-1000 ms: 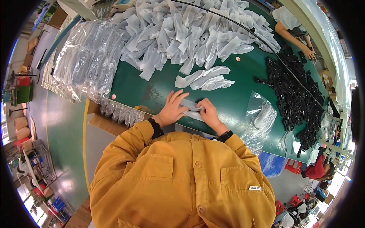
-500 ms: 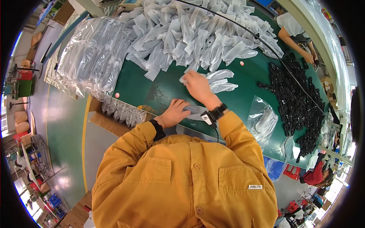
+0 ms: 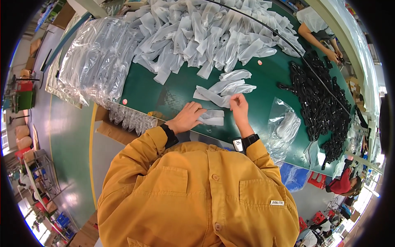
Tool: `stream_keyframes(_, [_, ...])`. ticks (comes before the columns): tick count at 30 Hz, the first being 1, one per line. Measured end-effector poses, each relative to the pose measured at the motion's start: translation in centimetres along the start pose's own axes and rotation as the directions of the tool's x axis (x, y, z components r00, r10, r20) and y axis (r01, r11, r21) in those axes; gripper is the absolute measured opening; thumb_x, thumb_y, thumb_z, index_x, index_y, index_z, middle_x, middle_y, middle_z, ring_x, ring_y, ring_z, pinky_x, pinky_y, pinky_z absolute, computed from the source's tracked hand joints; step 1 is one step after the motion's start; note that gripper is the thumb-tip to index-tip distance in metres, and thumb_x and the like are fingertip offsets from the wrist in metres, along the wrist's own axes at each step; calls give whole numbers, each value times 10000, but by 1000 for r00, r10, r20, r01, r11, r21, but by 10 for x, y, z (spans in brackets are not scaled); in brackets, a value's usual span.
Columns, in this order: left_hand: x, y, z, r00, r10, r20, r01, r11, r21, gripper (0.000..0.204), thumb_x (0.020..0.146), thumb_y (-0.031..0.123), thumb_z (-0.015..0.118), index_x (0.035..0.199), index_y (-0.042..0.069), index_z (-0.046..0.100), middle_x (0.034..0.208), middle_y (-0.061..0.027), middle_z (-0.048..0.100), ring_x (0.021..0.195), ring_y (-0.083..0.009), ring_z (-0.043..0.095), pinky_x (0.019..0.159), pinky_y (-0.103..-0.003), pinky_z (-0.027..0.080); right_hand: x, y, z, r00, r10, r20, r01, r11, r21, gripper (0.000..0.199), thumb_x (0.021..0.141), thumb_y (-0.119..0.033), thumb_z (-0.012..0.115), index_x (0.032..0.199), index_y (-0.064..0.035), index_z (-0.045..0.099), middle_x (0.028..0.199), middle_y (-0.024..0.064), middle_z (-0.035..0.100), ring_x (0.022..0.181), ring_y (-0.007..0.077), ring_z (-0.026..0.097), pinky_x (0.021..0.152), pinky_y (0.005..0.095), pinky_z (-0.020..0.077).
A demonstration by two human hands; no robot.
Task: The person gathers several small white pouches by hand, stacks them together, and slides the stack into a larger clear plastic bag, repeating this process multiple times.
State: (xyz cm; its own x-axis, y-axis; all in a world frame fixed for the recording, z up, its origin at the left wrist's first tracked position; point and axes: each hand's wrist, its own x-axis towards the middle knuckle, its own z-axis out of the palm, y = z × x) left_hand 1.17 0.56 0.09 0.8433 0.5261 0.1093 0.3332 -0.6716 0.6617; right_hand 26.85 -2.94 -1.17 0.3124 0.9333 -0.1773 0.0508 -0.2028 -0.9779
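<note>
My left hand (image 3: 189, 117) lies at the near table edge, closed over the left end of a few frosted plastic bags (image 3: 214, 118). Their free ends stick out to the right, flat on the green table. To the right, my right hand (image 3: 240, 108) pinches the near end of another frosted bag (image 3: 214, 97), which stretches away to the left. Beside that bag lie a few more filled frosted bags (image 3: 236, 75). What is inside the bags is too blurred to make out.
A large heap of frosted bags (image 3: 201, 35) covers the far table. Clear-wrapped bundles (image 3: 96, 57) stand at left, above an open carton (image 3: 117, 133). At right lie a clear bag with white contents (image 3: 284, 125) and black cables (image 3: 319, 101). Another person's arm (image 3: 319, 43) reaches in at far right.
My right hand has moved right and nearer, drawing a frosted bag along from beside the heap. The left hand stays at the table edge on its bags.
</note>
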Motion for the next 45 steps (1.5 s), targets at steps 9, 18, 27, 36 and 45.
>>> stream_keyframes(9, [0,-1,2,999,38,14,-39,997,72,530,716,186,771,1181,60,550,1123,-129,467,1094,-326,436,937,-445,361,-11,-12,16,897,-316,310,441,688,-576,205,772,21,613,967,-16,563,962,149,599,694,314,569,664,380,487])
stream_keyframes(18, [12,9,-18,993,89,-74,-72,977,201,487,694,225,795,1110,85,582,1304,-147,419,1242,-345,366,1110,-515,257,-14,-3,11,755,-426,498,650,588,-482,197,716,44,581,891,-38,543,890,132,542,843,343,561,724,422,490])
stream_keyframes(27, [1,-20,10,989,124,81,-132,987,95,638,716,242,786,1261,64,507,1331,-142,435,1237,-341,391,1106,-494,274,-12,-38,-2,736,-423,528,675,511,-532,235,712,35,594,932,-35,550,952,125,538,906,348,578,739,419,503])
stream_keyframes(36, [15,-1,2,988,124,93,-136,981,141,810,724,253,779,1400,49,381,1264,-144,478,1202,-315,426,1106,-490,277,41,-5,-52,935,-354,27,196,452,-871,345,736,-34,686,1069,-29,596,1110,168,562,956,382,602,757,448,517])
stream_keyframes(45, [15,0,5,989,110,102,-123,985,121,810,718,286,777,1389,46,391,1269,-141,472,1208,-318,420,1120,-495,265,4,-48,-26,897,-380,224,341,278,-898,442,673,-186,799,1047,-44,610,1041,144,580,885,364,609,737,427,508])
